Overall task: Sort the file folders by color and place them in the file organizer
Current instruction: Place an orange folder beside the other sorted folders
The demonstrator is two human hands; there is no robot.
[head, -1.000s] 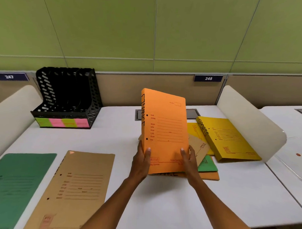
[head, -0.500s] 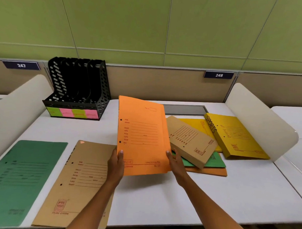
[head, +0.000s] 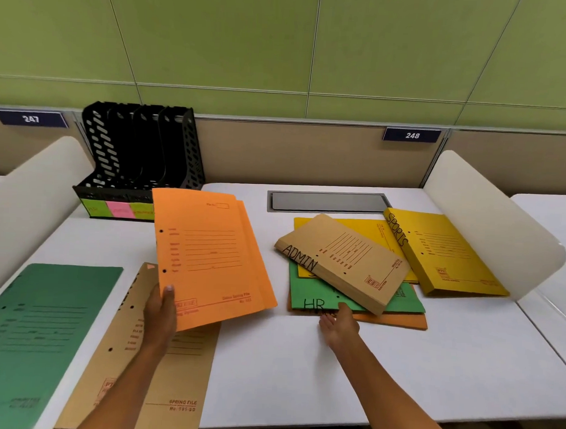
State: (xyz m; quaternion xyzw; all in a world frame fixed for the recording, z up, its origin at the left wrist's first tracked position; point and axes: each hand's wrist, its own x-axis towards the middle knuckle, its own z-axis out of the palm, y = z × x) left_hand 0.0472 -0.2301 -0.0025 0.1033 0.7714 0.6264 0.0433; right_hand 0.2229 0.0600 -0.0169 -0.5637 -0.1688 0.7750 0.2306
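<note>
Two bare hands work over a white desk (head: 270,368) scattered with file folders. The left hand (head: 160,312) grips the lower left corner of an orange folder (head: 209,256), thumb pressed on its front, fingers hidden behind, holding it tilted up above the desk. The right hand (head: 337,323) is open and holds nothing, its fingers loosely spread, fingertips at the near edge of a pile of folders to the right of the orange folder.

In that pile, a thick tan folder marked "ADMIN" (head: 344,261) lies slanted on top. Under it sits a light green folder marked "HR" (head: 311,295), then another orange folder (head: 396,321) at the bottom, with a flat yellow folder (head: 310,225) behind them. Just right of the pile lies a thick yellow folder marked "SPORTS" (head: 444,252), touching a curved white desk divider (head: 490,221).

Below the held orange folder, partly covered by it, a flat tan spring file (head: 173,377) lies on the desk. A dark green folder (head: 37,331) lies to the left of that, near the desk's edge.

Behind the held orange folder stands the black perforated file organizer (head: 130,151), with green and pink labels (head: 118,209) along its front; its slots look empty.
</note>
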